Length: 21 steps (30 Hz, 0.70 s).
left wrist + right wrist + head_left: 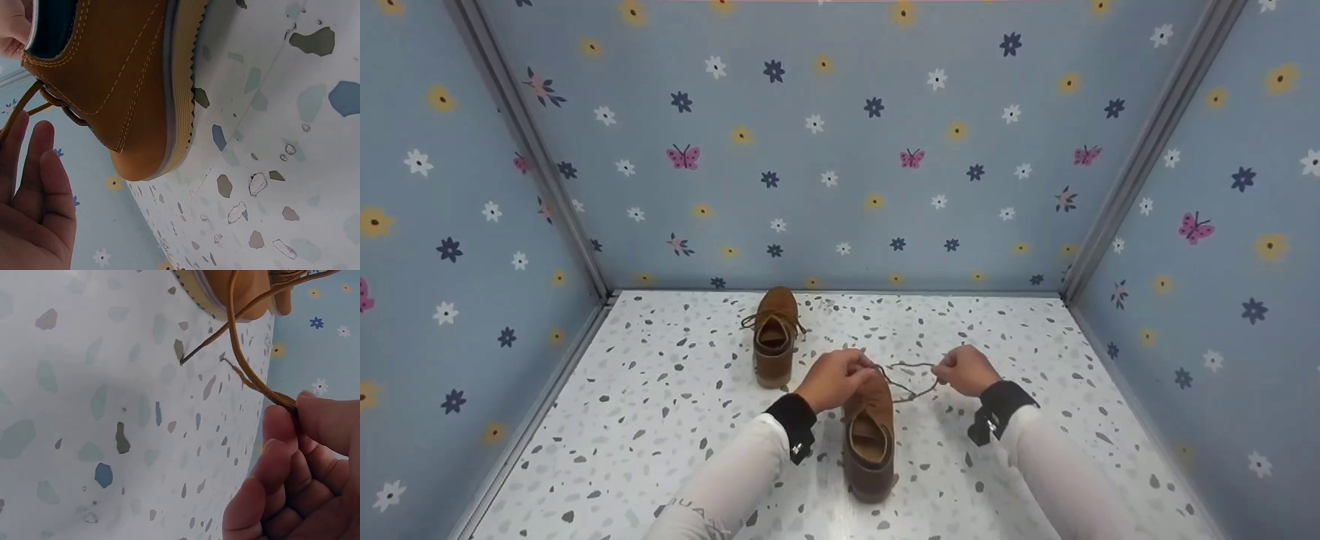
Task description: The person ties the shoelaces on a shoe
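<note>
A brown lace-up shoe (pixel 871 484) stands on the speckled surface between my two arms, its toe pointing away from me. My left hand (pixel 832 379) is over the front of this shoe and holds the shoelace (pixel 19 105) close to the eyelets. Out to the right of the toe, my right hand (pixel 967 371) pinches a stretch of the brown lace (pixel 271 394) between thumb and forefinger, doubled into a loop. Between the hands the lace hangs in a loose curve. Two thin lace ends show in the right wrist view.
A matching brown shoe (pixel 774 369), its lace tied in a bow, stands farther back on the left. The white speckled surface (pixel 660 420) is bounded by blue flowered panels (pixel 840 217) at the back and both sides, with grey corner posts (pixel 1140 150).
</note>
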Motion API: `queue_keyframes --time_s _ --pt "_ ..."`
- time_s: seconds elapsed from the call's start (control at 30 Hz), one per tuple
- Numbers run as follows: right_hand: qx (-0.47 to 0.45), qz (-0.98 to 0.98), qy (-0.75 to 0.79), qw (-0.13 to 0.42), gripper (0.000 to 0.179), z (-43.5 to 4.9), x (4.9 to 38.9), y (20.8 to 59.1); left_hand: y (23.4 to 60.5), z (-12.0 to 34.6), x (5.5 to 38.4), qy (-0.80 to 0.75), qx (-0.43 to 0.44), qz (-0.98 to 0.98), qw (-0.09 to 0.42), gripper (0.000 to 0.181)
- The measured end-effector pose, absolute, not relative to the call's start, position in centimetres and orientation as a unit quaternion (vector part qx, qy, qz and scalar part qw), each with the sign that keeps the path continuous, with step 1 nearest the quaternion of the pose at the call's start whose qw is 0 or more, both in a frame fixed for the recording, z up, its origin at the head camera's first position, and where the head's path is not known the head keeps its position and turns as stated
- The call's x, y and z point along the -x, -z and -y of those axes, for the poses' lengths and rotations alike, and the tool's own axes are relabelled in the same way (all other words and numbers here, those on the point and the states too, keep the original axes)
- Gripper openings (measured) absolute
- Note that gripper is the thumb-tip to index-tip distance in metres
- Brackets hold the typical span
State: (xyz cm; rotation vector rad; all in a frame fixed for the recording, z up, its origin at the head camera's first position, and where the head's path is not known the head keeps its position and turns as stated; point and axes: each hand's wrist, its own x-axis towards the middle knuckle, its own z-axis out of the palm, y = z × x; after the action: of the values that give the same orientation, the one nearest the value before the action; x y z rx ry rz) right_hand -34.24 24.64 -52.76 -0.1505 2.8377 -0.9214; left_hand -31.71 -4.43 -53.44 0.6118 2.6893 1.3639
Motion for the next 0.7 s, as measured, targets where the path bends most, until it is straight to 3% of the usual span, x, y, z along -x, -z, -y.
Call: queue_keyframes --time_s 0.7 --pt "0.070 -0.877 0.475 0.025 0.022 -21.1 34.4 48.6 53.6 4.3 31.6 -0.430 -0.183 -0.881 0.069 0.006"
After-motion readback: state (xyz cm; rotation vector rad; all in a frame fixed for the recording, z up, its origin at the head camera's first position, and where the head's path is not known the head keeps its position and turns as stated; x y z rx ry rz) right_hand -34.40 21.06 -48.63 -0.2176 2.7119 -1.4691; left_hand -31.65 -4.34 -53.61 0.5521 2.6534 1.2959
